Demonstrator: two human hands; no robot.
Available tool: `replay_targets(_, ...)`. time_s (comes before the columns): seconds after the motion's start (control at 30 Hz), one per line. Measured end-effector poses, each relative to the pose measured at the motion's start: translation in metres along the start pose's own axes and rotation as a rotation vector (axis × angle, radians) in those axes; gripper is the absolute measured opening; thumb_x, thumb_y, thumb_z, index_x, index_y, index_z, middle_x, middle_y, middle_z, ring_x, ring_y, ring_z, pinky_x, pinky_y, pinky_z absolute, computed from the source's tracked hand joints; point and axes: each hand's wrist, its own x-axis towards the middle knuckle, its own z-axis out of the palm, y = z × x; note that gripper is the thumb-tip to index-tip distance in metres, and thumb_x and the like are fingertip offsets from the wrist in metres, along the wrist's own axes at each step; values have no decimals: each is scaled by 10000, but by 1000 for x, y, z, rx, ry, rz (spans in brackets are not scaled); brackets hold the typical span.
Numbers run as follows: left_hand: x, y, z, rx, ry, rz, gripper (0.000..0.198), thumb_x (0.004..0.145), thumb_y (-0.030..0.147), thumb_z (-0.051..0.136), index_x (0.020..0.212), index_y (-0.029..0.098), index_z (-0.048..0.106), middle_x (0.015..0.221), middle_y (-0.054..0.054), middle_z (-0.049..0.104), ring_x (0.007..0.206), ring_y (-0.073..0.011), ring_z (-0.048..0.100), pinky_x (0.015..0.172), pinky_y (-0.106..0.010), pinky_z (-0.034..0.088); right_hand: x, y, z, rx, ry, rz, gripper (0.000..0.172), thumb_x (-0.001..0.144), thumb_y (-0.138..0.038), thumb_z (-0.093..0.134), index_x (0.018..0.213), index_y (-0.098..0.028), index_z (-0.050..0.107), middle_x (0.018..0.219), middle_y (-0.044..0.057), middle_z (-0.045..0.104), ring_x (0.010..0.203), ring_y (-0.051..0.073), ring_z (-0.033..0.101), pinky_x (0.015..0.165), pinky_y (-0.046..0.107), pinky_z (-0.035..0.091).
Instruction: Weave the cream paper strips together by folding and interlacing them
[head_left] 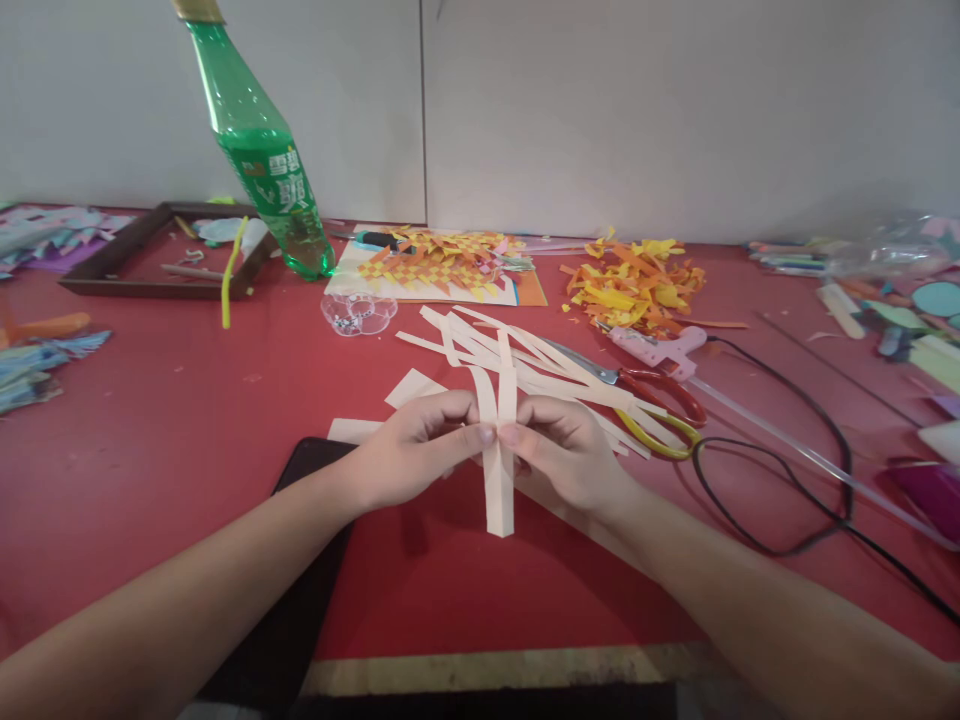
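Between my two hands, at the middle of the view, is a folded cream paper strip (499, 500) held upright over the red table. My left hand (420, 440) pinches its left part between thumb and fingers. On the right part, my right hand (566, 450) has the same kind of pinch, the two thumbs nearly touching. The strip's upper ends stand apart in a narrow V. Just beyond my hands lies a loose pile of cream paper strips (540, 370). Scissors with red and yellow handles (660, 415) rest at the pile's right side, partly under strips.
A pink glue gun (660, 350) with a looping black cord lies right. Behind are orange and yellow paper scraps (637, 285), a woven paper piece (435, 265), a clear small tray (360, 314), a green bottle (262, 160) and a dark frame (150, 288). A black phone-like slab (277, 610) lies under my left forearm.
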Motion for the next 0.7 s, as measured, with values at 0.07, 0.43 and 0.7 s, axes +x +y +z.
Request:
replay_targets(0.07, 1, 1, 1, -42, 12, 1, 288, 845, 414, 633, 738, 149, 595, 615, 45, 487, 514, -62, 393, 513, -199, 363, 0, -2, 0, -42, 4, -27, 226, 838, -287, 678, 653, -175, 613, 577, -23, 558, 531, 97, 483, 510, 253, 389)
replay_targets(0.43, 1, 0, -1, -85, -3, -16, 217, 900, 342, 570, 815, 153, 633, 661, 39, 513, 522, -51, 390, 501, -167, 355, 4, -13, -1, -291, 41, -156, 280, 875, -291, 623, 625, -174, 575, 543, -33, 559, 493, 83, 488, 491, 223, 409)
replay_targets(0.7, -1, -1, -1, 19, -26, -41, 216, 914, 326, 527, 821, 145, 601, 734, 14, 563, 592, -72, 459, 585, -205, 395, 2, -3, -6, -104, 4, -66, 275, 875, -346, 633, 660, -180, 596, 568, -30, 558, 527, 96, 505, 529, 251, 405)
